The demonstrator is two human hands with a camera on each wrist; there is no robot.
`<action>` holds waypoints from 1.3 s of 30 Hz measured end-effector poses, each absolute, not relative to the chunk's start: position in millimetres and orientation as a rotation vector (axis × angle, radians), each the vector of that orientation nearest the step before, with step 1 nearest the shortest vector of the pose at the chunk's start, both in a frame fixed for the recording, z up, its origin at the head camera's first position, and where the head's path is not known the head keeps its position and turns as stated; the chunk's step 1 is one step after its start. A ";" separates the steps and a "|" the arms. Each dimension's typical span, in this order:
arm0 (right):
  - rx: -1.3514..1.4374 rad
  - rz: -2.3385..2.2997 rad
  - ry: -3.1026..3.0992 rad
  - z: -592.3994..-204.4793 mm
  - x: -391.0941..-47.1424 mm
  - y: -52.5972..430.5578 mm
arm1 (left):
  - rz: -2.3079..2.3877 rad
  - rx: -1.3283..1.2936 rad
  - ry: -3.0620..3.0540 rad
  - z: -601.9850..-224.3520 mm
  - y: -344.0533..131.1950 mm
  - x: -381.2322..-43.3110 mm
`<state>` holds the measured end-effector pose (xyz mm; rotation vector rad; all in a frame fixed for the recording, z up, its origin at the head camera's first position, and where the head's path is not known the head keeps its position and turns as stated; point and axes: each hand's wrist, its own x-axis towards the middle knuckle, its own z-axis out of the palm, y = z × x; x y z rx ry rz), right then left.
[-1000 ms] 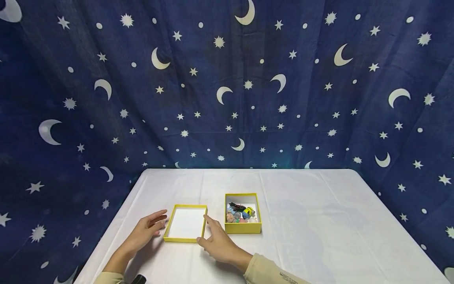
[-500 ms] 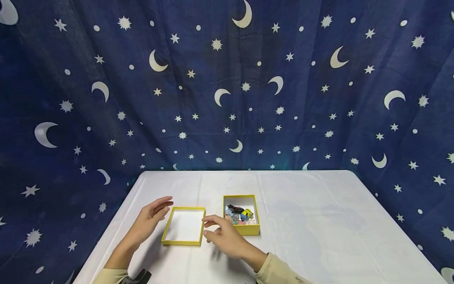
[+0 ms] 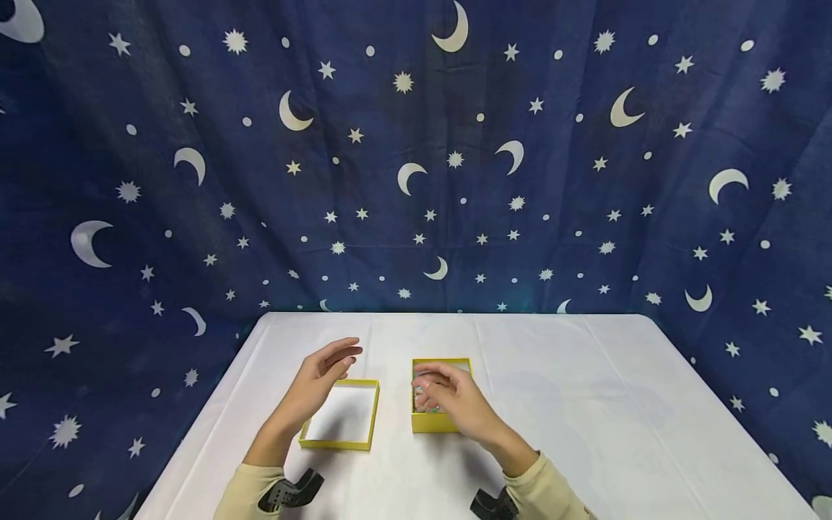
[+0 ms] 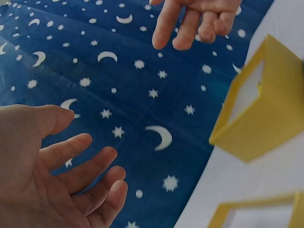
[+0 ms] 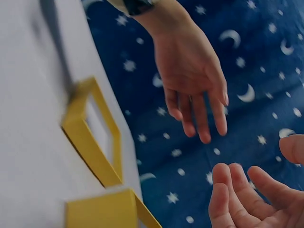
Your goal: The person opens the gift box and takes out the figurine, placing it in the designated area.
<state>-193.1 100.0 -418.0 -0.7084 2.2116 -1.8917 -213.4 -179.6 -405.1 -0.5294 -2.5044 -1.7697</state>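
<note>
Two shallow-to-deep yellow box parts stand on the table. The yellow box lid point(image 3: 341, 445), white inside, lies on the left with its inner side up. To its right is the deeper yellow box point(image 3: 432, 422), which holds several small items, mostly hidden behind a hand. My left hand point(image 3: 312, 388) hovers over the lid's upper left, fingers relaxed and holding nothing. Above the box hangs my right hand point(image 3: 463, 404), its fingers loosely bent with nothing between them. Both wrist views show the palms and fingers bare, apart from the yellow parts.
A white cloth covers the table point(image 3: 585, 419). Behind and beside it hangs a dark blue curtain point(image 3: 364, 180) with moons and stars. Each wrist wears a black camera mount point(image 3: 292, 491).
My right hand has let go of the lid's right edge and moved right, over the box. My left hand has lifted and shifted right, over the lid.
</note>
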 end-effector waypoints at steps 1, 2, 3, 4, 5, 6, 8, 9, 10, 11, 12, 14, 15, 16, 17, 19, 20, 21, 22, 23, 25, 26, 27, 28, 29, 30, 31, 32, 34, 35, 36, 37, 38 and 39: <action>-0.720 -1.897 2.223 -416.4 -195.3 104.3 | -1.779 -0.543 -2.501 -403.5 -175.8 -215.0; -0.720 -1.904 2.237 -415.2 -197.4 108.6 | -1.788 -0.555 -2.500 -402.0 -172.0 -216.7; -0.717 -1.903 2.255 -414.0 -199.5 112.5 | -1.792 -0.565 -2.501 -400.7 -168.4 -218.5; -0.708 -1.904 2.273 -413.0 -201.5 116.0 | -1.804 -0.572 -2.500 -399.6 -165.1 -220.3; -0.711 -1.905 2.288 -412.2 -203.7 119.2 | -1.813 -0.579 -2.499 -398.8 -162.4 -222.1; -0.705 -1.910 2.298 -411.4 -205.9 121.7 | -1.824 -0.583 -2.497 -398.2 -159.9 -223.9; -0.670 -1.912 2.314 -410.5 -210.3 125.2 | -1.830 -0.586 -2.490 -397.6 -155.9 -227.3; -0.658 -1.914 2.318 -410.0 -212.5 126.4 | -1.831 -0.586 -2.491 -398.0 -154.2 -229.0; -0.642 -1.913 2.324 -409.7 -214.7 127.3 | -1.837 -0.582 -2.492 -398.3 -152.6 -230.5; -0.624 -1.910 2.330 -409.3 -216.7 128.1 | -1.840 -0.579 -2.495 -398.8 -151.2 -231.8; -0.607 -1.909 2.332 -408.7 -218.6 128.9 | -1.843 -0.571 -2.498 -399.3 -149.8 -233.0; -0.597 -1.906 2.338 -407.7 -221.9 131.6 | -1.855 -0.556 -2.507 -400.1 -146.4 -235.0; -0.595 -1.906 2.344 -407.1 -223.2 133.3 | -1.864 -0.554 -2.506 -400.2 -144.5 -235.8; -0.590 -1.907 2.350 -406.7 -224.3 135.2 | -1.877 -0.554 -2.502 -400.2 -142.9 -236.4; -0.585 -1.913 2.354 -406.4 -225.3 137.3 | -1.888 -0.557 -2.496 -400.0 -141.1 -236.8; -0.575 -1.922 2.359 -406.7 -227.0 141.7 | -1.910 -0.563 -2.481 -399.8 -137.6 -237.4; -0.562 -1.927 2.361 -407.2 -227.8 143.7 | -1.915 -0.566 -2.476 -399.9 -136.3 -237.1; -0.549 -1.934 2.360 -407.8 -228.4 145.3 | -1.920 -0.566 -2.472 -400.6 -135.4 -237.0; -0.532 -1.938 2.359 -409.0 -229.2 146.5 | -1.922 -0.561 -2.473 -401.5 -134.6 -236.8; -0.511 -1.937 2.361 -410.4 -230.0 147.4 | -1.922 -0.551 -2.473 -402.4 -133.9 -236.6; -0.472 -1.928 2.371 -413.8 -232.0 147.5 | -1.911 -0.528 -2.481 -403.9 -133.8 -236.3; -0.461 -1.923 2.378 -415.6 -233.2 147.3 | -1.902 -0.520 -2.486 -404.7 -134.2 -236.3; -0.453 -1.916 2.392 -417.4 -234.1 147.2 | -1.898 -0.512 -2.491 -405.9 -134.1 -236.9; -0.445 -1.908 2.408 -419.7 -235.0 147.5 | -1.880 -0.511 -2.500 -407.2 -134.1 -237.6; -0.449 -1.902 2.425 -421.3 -235.5 148.2 | -1.865 -0.511 -2.507 -408.6 -134.0 -238.2; -0.455 -1.894 2.446 -423.4 -236.3 149.2 | -1.848 -0.510 -2.517 -410.3 -133.8 -238.9; -0.461 -1.886 2.464 -425.4 -236.8 150.8 | -1.834 -0.508 -2.525 -412.4 -133.6 -239.3; -0.467 -1.879 2.478 -427.4 -237.2 152.8 | -1.816 -0.506 -2.535 -414.6 -132.9 -239.6; -0.467 -1.866 2.503 -431.1 -237.7 157.4 | -1.779 -0.495 -2.559 -418.8 -130.9 -240.5; -0.463 -1.860 2.514 -432.4 -238.1 159.4 | -1.772 -0.489 -2.565 -419.8 -129.6 -240.7; -0.457 -1.848 2.524 -433.9 -239.0 161.5 | -1.757 -0.484 -2.572 -420.7 -128.5 -240.9; -0.456 -1.840 2.530 -434.9 -239.7 163.6 | -1.741 -0.485 -2.579 -421.4 -127.2 -241.3; -0.452 -1.837 2.537 -435.4 -240.3 165.4 | -1.721 -0.494 -2.589 -422.1 -125.7 -242.0; -0.443 -1.835 2.548 -435.7 -241.0 166.9 | -1.700 -0.501 -2.601 -422.6 -124.2 -242.7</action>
